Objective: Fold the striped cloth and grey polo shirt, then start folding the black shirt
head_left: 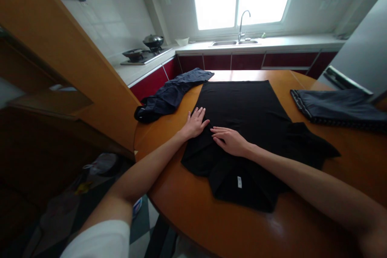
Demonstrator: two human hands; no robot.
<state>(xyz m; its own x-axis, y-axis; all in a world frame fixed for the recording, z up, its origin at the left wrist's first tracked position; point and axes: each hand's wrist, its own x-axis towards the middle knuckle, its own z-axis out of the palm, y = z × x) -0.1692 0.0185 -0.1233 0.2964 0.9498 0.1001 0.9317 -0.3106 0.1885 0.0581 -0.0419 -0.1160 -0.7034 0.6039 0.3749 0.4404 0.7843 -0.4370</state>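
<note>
A black short-sleeved shirt (242, 109) lies spread on the round wooden table (175, 197), its collar with a small white label (239, 182) towards me. My left hand (196, 123) rests flat on the shirt's left edge, fingers spread and pointing away. Close beside it, my right hand (230, 141) is over the left part of the shirt, palm down with fingers loosely stretched to the left. Neither hand grips the cloth. The shirt's right sleeve (314, 141) lies out towards the right.
A crumpled dark blue garment (175, 92) lies at the table's left edge. Folded dark trousers (335, 105) lie on the right. Beyond are a counter (302, 41) with a sink (225, 43), and a stove with a pan (133, 53) and a lidded wok (153, 41). A wooden partition (99, 76) stands left.
</note>
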